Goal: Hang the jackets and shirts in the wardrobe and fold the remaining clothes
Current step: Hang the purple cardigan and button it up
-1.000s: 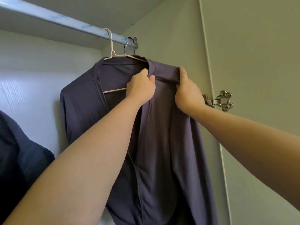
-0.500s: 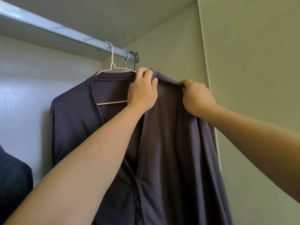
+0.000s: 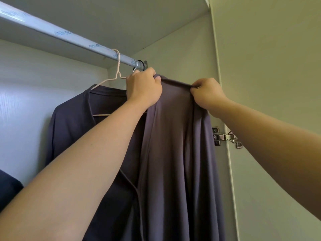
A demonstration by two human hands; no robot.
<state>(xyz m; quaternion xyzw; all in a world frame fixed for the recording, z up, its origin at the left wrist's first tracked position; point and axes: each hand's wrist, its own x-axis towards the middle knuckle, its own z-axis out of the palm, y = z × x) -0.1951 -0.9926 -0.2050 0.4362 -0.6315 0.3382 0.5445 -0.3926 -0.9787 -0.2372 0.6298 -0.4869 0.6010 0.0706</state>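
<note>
Since half a second back, both hands have lifted the purple garment's (image 3: 170,145) top edge closer under the rail (image 3: 69,38). The left hand (image 3: 143,87), at eleven o'clock, is clenched round one end of that edge. The right hand (image 3: 207,94), at one o'clock, pinches the other end, and the cloth is taut between them. Inside the wardrobe (image 3: 173,49), a pale hanger (image 3: 111,80) hooks the rail and carries the garment's left side. A dark garment (image 3: 8,188) shows at eight o'clock, a door hinge (image 3: 224,136) at three.
</note>
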